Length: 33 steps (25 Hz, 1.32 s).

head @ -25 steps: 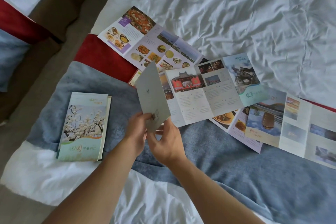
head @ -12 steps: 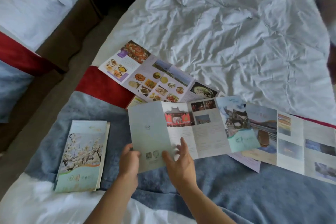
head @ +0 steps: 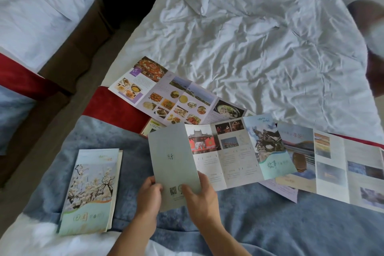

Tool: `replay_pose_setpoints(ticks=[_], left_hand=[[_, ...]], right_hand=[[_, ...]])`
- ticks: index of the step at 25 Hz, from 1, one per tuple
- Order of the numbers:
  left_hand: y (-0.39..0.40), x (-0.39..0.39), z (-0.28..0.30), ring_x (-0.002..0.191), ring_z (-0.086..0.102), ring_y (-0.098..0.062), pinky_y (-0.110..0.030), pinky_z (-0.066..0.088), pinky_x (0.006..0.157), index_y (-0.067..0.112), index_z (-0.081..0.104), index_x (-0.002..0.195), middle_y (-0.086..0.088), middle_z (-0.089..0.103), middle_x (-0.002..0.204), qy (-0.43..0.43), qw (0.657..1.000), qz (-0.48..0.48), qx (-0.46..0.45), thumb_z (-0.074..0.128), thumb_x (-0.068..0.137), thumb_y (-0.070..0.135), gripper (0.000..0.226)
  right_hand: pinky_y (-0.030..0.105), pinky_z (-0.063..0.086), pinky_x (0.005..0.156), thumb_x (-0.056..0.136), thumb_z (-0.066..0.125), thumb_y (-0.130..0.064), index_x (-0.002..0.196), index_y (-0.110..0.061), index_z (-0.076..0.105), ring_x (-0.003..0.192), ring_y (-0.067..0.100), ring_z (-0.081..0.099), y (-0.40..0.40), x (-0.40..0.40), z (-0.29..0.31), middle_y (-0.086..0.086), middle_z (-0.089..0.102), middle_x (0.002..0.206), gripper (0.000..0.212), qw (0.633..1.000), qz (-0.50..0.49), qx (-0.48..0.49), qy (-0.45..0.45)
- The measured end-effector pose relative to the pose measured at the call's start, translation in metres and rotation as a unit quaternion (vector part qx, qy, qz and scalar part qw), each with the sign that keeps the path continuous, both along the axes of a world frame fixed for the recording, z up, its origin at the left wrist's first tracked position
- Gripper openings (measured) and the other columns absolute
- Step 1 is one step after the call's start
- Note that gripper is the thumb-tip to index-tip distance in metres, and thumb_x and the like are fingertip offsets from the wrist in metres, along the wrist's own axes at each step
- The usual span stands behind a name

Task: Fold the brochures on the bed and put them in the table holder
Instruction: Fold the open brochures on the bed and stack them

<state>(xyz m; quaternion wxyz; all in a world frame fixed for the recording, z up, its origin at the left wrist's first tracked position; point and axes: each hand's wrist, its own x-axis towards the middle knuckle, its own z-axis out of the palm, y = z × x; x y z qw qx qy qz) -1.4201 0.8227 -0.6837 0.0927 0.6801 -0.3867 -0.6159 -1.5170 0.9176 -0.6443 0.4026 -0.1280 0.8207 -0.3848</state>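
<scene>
An unfolded brochure (head: 224, 156) with a grey-green end panel lies across the middle of the bed. My left hand (head: 148, 195) pinches the lower left corner of that grey-green panel, and my right hand (head: 200, 197) grips its lower right edge, thumb on top. The panel is lifted and partly turned over the rest. A folded brochure with a blossom cover (head: 91, 191) lies flat to the left. A food brochure (head: 172, 101) lies open behind, and another open brochure (head: 340, 164) lies at the right. No table holder is in view.
The bed has a crumpled white sheet (head: 249, 47), a grey-blue blanket (head: 270, 224) and a red runner (head: 112, 108). A second bed (head: 37, 12) stands at the left across a narrow aisle. A dark blurred object (head: 374, 47) sits at the right edge.
The grey-green panel was raised a second ago, was laid flat open half a second ago, and now lifts again toward the right. The view has tilted up the bed.
</scene>
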Motion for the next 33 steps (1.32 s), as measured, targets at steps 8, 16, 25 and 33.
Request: replay_pose_setpoints(ticks=[8,16,25,33], left_hand=[[0.001,-0.005,0.004,0.078,0.061,-0.03,-0.035,0.045,0.065,0.01,0.064,0.094,-0.016,0.069,0.091,-0.007,0.995,0.095,-0.002,0.04,0.091,0.007,0.024],[0.001,-0.014,0.009,0.081,0.062,-0.025,-0.033,0.044,0.067,0.01,0.065,0.09,-0.011,0.068,0.089,0.007,0.999,-0.01,0.044,0.045,0.098,0.031,0.029],[0.01,-0.037,0.013,0.081,0.064,-0.015,-0.03,0.044,0.058,0.027,0.05,0.093,0.001,0.067,0.093,-0.035,0.992,-0.101,-0.068,0.056,0.095,0.037,0.012],[0.008,-0.029,0.015,0.089,0.064,-0.014,-0.028,0.045,0.061,0.028,0.055,0.118,0.003,0.068,0.1,0.002,0.995,-0.083,-0.051,0.058,0.093,0.017,0.027]], right_hand=[[0.044,0.029,0.113,0.072,0.045,-0.081,0.154,-0.02,0.028,0.141,0.024,0.03,0.005,-0.006,-0.003,0.005,0.033,0.157,0.104,0.992,-0.031,0.088,0.081],[0.043,0.043,0.101,0.064,0.032,-0.089,0.152,-0.027,0.034,0.117,0.018,0.056,0.003,-0.015,-0.006,-0.006,0.058,0.133,0.107,0.992,-0.106,0.031,-0.059],[0.024,0.055,0.069,0.082,0.047,-0.069,0.105,-0.034,0.075,0.091,0.016,0.073,0.001,-0.025,0.002,-0.001,0.077,0.101,0.05,0.959,-0.155,-0.117,-0.206],[0.041,0.054,0.066,0.065,0.058,-0.016,0.083,-0.024,0.078,0.079,0.026,0.067,-0.001,-0.024,-0.009,0.01,0.076,0.085,0.029,0.971,-0.117,-0.093,-0.187]])
